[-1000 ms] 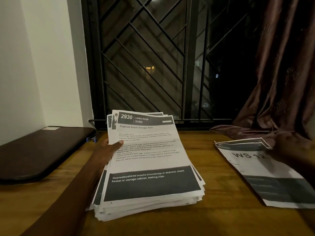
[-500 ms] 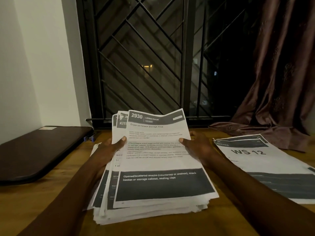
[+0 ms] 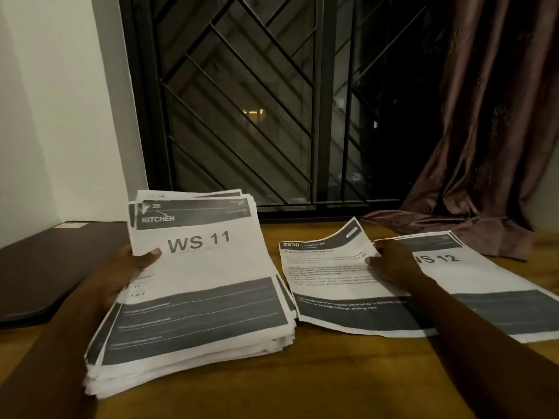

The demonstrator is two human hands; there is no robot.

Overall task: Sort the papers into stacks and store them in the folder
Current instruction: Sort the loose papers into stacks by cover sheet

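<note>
A thick stack of printed papers (image 3: 199,300) lies on the wooden table, its top sheet reading "KITCHEN WS 11". My left hand (image 3: 127,267) grips the stack's left edge, thumb on top near the "WS". My right hand (image 3: 390,264) pinches the right edge of a single "2930 LIVING ROOM" sheet (image 3: 326,285), which hangs low over the table between the stack and the "WS 12" papers (image 3: 484,291) lying to the right. The sheet overlaps the left part of those papers. A dark flat folder (image 3: 54,267) lies closed at the left.
The wooden table (image 3: 332,373) runs up to a barred window (image 3: 257,101) at the back. A brown curtain (image 3: 490,146) hangs at the right, its hem bunched on the tabletop behind the "WS 12" papers. A white wall stands at the left.
My right hand took the "2930" sheet off the top of the stack and carried it right, toward the "WS 12" papers. The "WS 11" sheet now shows on top. My left hand stayed.
</note>
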